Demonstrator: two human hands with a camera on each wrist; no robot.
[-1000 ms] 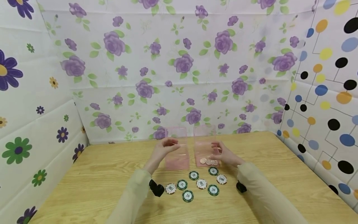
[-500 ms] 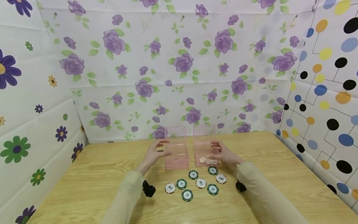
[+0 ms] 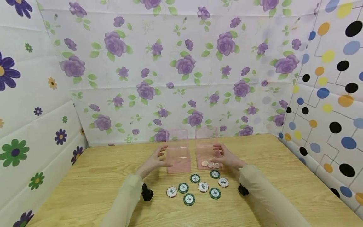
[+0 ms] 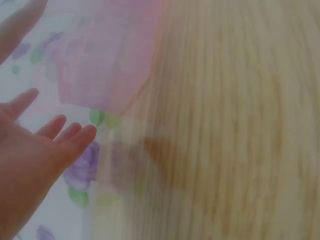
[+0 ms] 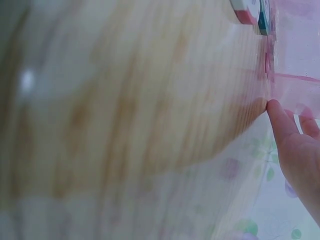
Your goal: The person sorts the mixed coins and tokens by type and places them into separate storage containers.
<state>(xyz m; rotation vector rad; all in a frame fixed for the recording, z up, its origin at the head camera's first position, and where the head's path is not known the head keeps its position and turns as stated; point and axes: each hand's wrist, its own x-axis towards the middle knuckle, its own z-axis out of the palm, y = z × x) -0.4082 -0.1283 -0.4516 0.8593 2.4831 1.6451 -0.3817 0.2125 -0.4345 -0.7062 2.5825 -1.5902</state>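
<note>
Seeing two pink see-through boxes, left box (image 3: 179,167) and right box (image 3: 203,152), toward the desk's (image 3: 93,170) far edge, clear discs (image 3: 210,164) in the right one. Our left hand (image 3: 153,160) and right hand (image 3: 229,158) flank them, fingers spread; we can't confirm contact. Nearer the front edge: five green 20 chips (image 3: 189,199), three 100 chips (image 3: 203,187).

Wood-grain tbl (image 3: 93,183) w/ purple-rose cloth (image 3: 170,72) behind, flower-print cloth (image 3: 34,97) on L & dotted cloth (image 3: 323,110) on R.
</note>
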